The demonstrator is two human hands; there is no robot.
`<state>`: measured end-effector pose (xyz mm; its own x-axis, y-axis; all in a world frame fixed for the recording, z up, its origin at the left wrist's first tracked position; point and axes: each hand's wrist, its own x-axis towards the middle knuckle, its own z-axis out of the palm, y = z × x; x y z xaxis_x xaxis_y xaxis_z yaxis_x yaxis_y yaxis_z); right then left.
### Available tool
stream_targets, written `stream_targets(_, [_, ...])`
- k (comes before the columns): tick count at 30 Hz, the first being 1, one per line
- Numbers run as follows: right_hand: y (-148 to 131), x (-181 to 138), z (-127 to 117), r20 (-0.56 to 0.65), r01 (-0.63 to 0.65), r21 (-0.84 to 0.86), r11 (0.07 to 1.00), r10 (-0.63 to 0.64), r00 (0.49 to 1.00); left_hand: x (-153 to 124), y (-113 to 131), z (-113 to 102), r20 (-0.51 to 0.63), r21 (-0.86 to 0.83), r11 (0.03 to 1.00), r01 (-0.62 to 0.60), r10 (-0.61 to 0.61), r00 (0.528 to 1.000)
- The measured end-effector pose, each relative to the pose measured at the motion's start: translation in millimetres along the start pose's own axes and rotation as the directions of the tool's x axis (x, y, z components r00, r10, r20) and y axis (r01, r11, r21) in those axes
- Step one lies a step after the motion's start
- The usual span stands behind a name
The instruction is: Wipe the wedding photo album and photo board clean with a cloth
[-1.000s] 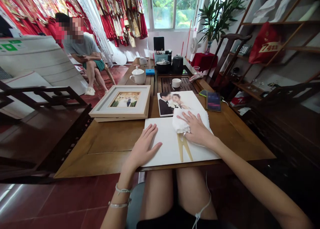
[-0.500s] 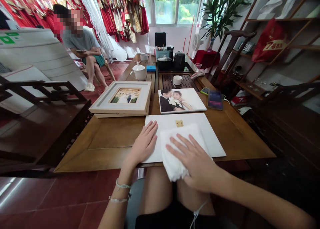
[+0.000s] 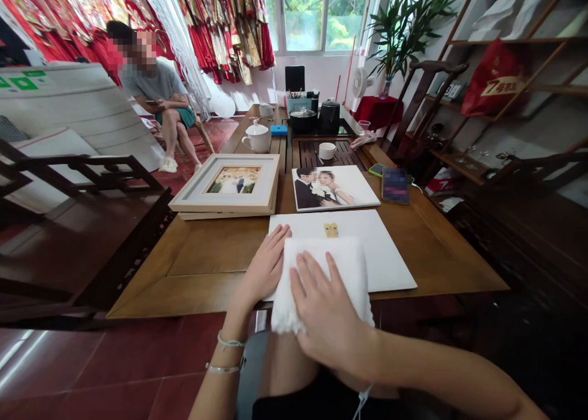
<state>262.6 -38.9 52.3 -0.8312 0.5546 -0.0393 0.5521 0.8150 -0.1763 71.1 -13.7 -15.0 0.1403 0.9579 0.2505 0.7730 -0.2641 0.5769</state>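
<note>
A white board [image 3: 390,264] lies flat at the table's near edge, with a small yellowish patch [image 3: 331,229] near its far side. My left hand [image 3: 269,261] rests on the board's left edge, fingers stretched out and holding nothing. Under my right hand [image 3: 324,310] is a folded white towel [image 3: 346,261], pressed onto the board with the fingers over its top. The thumb is at the towel's near edge, which hangs past the table. The towel covers the middle of the board and reaches close to my left fingers.
Framed pictures [image 3: 184,201] are stacked at left. A couple's photo panel [image 3: 361,190] lies beyond the board, beside a phone [image 3: 395,186]. Farther back stand a small white cup [image 3: 327,150], a lidded cup [image 3: 257,139] and a black kettle [image 3: 329,117]. A person [image 3: 156,89] sits at far left.
My right hand has slid the towel leftward and slightly toward me across the board, so it sits nearer my left hand. My left hand stays at the board's left edge.
</note>
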Motion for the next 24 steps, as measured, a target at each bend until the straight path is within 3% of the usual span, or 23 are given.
stream_targets(4, [-7.2,-27.6,-1.0,0.039,0.105,0.115,0.988,-0.11,0.993,0.5,0.5,0.4,0.011,0.007,1.0,0.009,-0.009,1.0])
stream_targets(7, [17.4,-22.6,-3.9,-0.015,0.051,0.168,0.985,-0.049,0.999,1.7,2.5,0.6,0.02,0.04,0.999,0.027,-0.028,0.999])
stream_targets(11, [69.0,16.0,-14.8,-0.091,-0.083,0.251,0.964,0.109,0.99,2.2,4.7,0.7,0.018,0.058,0.998,0.037,-0.038,0.999])
stream_targets(15, [106.3,58.5,-34.1,-0.108,-0.057,0.375,0.925,0.105,0.989,0.1,5.6,0.7,-0.034,0.012,1.0,0.005,-0.005,0.999])
stream_targets(18, [113.4,83.3,-45.0,-0.066,0.011,0.443,0.896,0.02,0.998,-1.1,7.0,-0.2,-0.033,-0.008,1.0,0.008,-0.008,0.999])
stream_targets(24, [99.0,121.7,-44.3,-0.032,0.111,0.549,0.828,-0.112,0.993,0.6,11.1,-4.4,-0.029,0.008,0.999,-0.036,0.037,0.999])
